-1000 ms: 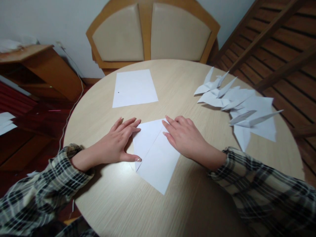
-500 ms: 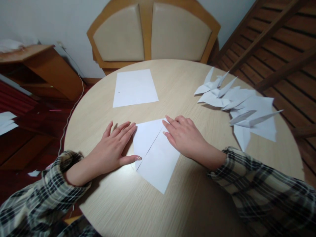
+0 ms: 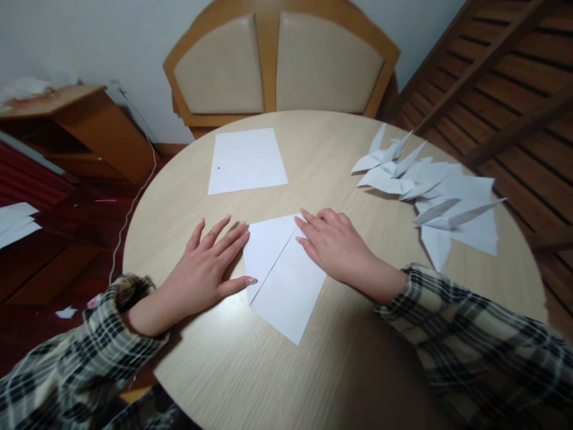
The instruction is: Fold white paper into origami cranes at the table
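A white sheet of paper lies folded on the round wooden table, with a straight flap edge running diagonally across it. On its left side rests my left hand, palm down with fingers spread; the thumb and fingertips touch the paper's edge. My right hand lies over the paper's upper right corner, fingers stretched out and pressing down on it. That corner is partly hidden under the fingers. Neither hand grips anything.
Another white sheet with a small dark spot lies flat farther back. Several folded paper cranes stand at the table's right. Behind the table is a chair with cream panels. A wooden cabinet stands to the left.
The view has shifted slightly. My left hand's fingers have spread a little more. The folded paper and my right hand stay almost the same.
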### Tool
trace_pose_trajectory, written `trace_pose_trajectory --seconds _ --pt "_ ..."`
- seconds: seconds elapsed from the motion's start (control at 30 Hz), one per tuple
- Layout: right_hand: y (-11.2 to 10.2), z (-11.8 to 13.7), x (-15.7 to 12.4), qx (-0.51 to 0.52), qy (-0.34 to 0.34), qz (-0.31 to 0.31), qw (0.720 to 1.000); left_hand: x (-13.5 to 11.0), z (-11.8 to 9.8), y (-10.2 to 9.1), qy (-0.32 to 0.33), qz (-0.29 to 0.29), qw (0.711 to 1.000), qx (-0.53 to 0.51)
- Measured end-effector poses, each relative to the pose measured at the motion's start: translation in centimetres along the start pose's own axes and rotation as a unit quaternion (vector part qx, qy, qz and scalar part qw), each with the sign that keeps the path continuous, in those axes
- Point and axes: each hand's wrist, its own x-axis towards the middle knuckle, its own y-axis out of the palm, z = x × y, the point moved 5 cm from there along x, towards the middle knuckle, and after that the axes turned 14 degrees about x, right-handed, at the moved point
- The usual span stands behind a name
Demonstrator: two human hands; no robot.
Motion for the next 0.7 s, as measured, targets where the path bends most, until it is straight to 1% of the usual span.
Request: trace_pose_trajectory --seconds 0.13,0.23,0.37,0.53,0.6,0.7 --pt "0.2 -0.2 0.0 0.0 0.0 -0.001 1.0 -0.6 -1.0 -1.3 0.027 -0.046 0.999 0.002" --pt "0.2 -0.2 0.0 -0.003 0.001 -0.004 1.0 -1.1 -1.7 -2.2 0.024 -0.087 0.996 0.013" --pt "0.0 0.0 -0.1 -0.001 0.0 -0.004 1.0 -1.2 -2.1 -2.7 0.021 -0.11 0.993 0.023" --pt "-0.2 0.0 -0.1 0.003 -0.002 -0.005 1.0 -1.1 -2.4 -2.5 0.045 -0.088 0.995 0.005" --pt "-0.2 0.0 -0.1 0.003 -0.001 -0.007 1.0 -1.3 -2.5 -2.5 0.039 -0.073 0.997 0.0" --pt "-0.2 0.1 -0.1 0.005 0.001 -0.006 1.0 -1.7 -2.6 -2.5 0.008 -0.046 0.999 -0.002"
